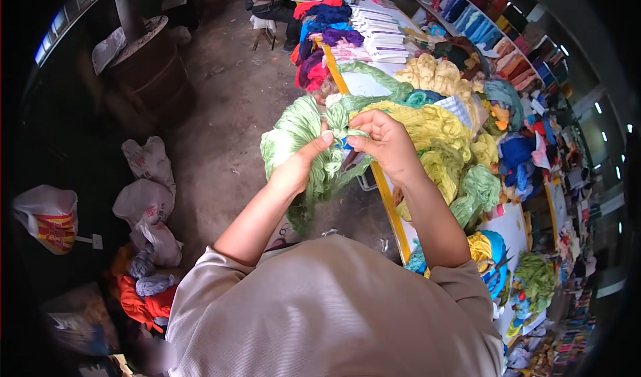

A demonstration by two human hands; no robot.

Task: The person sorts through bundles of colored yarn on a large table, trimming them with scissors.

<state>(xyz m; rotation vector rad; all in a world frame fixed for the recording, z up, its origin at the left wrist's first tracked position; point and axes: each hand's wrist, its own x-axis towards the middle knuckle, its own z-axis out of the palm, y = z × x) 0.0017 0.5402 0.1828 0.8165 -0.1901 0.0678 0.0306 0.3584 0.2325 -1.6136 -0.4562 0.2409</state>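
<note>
A pale green skein of yarn [292, 131] is bunched up in front of me, its lower strands hanging past the table's yellow edge [392, 207]. My left hand [302, 164] is closed on the skein from the left, thumb pointing up. From the right, my right hand [390, 145] pinches the gathered strands between thumb and fingers. A small bit of blue shows between my hands; I cannot make out what it is. Yellow-green yarn [434, 127] lies on the table just beyond my right hand, with a light green skein [477, 193] nearer me.
A seated person [270, 7] handles orange yarn at the table's far end. White stacked packets [379, 35] and dark and red yarn [320, 17] lie there. A rusty barrel [152, 73] and plastic bags [143, 200] stand left. Shelves of coloured yarn [471, 27] line the right.
</note>
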